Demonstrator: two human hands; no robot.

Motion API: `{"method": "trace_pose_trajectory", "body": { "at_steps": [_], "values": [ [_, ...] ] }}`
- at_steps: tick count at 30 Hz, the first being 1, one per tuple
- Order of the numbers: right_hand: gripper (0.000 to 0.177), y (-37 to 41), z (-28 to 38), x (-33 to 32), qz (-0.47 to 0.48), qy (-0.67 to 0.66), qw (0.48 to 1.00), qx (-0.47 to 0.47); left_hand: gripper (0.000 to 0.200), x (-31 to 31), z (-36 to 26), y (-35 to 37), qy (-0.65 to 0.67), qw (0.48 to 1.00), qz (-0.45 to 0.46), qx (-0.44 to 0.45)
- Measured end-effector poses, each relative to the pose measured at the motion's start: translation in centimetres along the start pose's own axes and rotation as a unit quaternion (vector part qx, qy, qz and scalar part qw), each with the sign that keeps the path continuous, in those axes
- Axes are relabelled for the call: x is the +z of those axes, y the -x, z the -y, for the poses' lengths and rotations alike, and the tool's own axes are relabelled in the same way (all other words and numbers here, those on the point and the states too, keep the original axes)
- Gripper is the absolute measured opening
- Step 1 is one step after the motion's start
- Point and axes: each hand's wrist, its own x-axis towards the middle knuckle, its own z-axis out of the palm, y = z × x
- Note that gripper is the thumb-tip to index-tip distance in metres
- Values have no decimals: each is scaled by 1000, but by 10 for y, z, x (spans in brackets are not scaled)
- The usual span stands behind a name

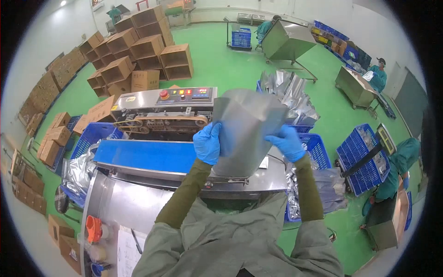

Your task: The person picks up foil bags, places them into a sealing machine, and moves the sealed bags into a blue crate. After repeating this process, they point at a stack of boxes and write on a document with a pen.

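One view, head-worn camera, facing forward and down over the wearer's olive-green jacket (221, 240); the blue-gloved left hand (207, 143) and right hand (287, 143) grip a silver foil pouch (244, 124) close at centre. Just beyond runs the near edge of the steel sealing machine with blue belt (143, 157). Fisheye lens: dark rounded corners, green painted floor (221, 64) curving up to the far wall.

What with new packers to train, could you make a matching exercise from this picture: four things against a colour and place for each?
Things:
1. foil pouch
2. stop button
3. cardboard boxes
4. conveyor belt

Colour and place:
A. red, on the control panel
B. blue, flat, nearer the person than the control panel
C. silver, gripped by left hand and right hand
D. brown, stacked open on the green floor

Pairs: 1-C, 2-A, 3-D, 4-B.
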Motion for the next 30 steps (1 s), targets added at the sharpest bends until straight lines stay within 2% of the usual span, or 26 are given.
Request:
{"method": "trace_pose_trajectory", "body": {
  "at_steps": [1,2,3,4,5,6,7,8,9,10,11,12,13,14,15,16,17,18,19,21,24,25,26,28,30],
  "values": [
    [19,4,-12,-5,73,130,988,-42,21,0,-3,-1,2,1000,3,2],
    [21,3,-22,-10,143,257,952,-84,21,1,-7,-4,9,1000,-19,6],
    [21,1,-28,-13,141,257,952,-87,22,2,-10,-8,16,999,-43,9],
    [22,1,-35,-16,88,195,974,-68,22,1,-11,-9,15,999,-43,9],
    [24,5,-42,-17,36,132,990,-45,22,-3,-11,-5,74,997,-33,-19],
    [24,9,-49,-18,38,133,989,-42,22,-5,-10,-2,134,990,-25,-46],
    [25,10,-53,-17,51,111,992,12,22,-10,-3,-2,134,989,-28,-47],
    [27,10,-55,-16,64,88,992,66,25,-16,6,-3,102,993,35,-57],
    [27,11,-57,-14,66,86,992,68,27,-21,14,-2,68,991,98,-68],
    [28,10,-52,-9,85,77,993,0,27,-19,8,-6,65,991,97,-71],
    [29,9,-49,-6,103,69,990,-67,31,-12,-4,-13,133,983,123,-36],
    [29,7,-51,-6,103,66,991,-60,35,-10,-10,-15,199,969,149,-4],
    [30,4,-54,-7,120,102,985,-71,44,-16,-6,-15,134,958,230,-109],
    [32,3,-55,-9,136,139,977,-85,44,-22,-3,-17,133,957,234,-112],
    [34,3,-60,-13,131,113,984,-35,44,-27,-1,-20,67,954,244,-162],
    [34,2,-67,-16,128,113,985,-35,44,-28,-4,-23,1,945,252,-210],
    [34,2,-78,-17,110,96,989,19,41,-28,-6,-20,136,930,222,-259],
    [34,2,-89,-17,94,78,990,74,41,-27,10,-17,136,930,222,-260],
    [33,3,-103,-8,62,4,995,79,40,-24,41,-13,207,912,200,-291],
    [33,-2,-113,-3,39,-9,995,90,41,-13,74,-13,297,879,145,-344],
    [33,-5,-115,-5,17,-21,994,109,42,-1,82,-22,288,864,162,-380],
    [32,-2,-118,-9,11,-12,990,139,40,2,91,-23,324,827,177,-425],
    [32,1,-121,-13,6,-4,986,169,38,-2,103,-25,262,823,211,-458],
    [33,12,-131,-12,18,-12,980,196,36,-4,117,-16,162,840,203,-477],
    [35,23,-139,-7,-9,-48,965,257,35,-10,162,-1,204,822,193,-496]
  ]
}}
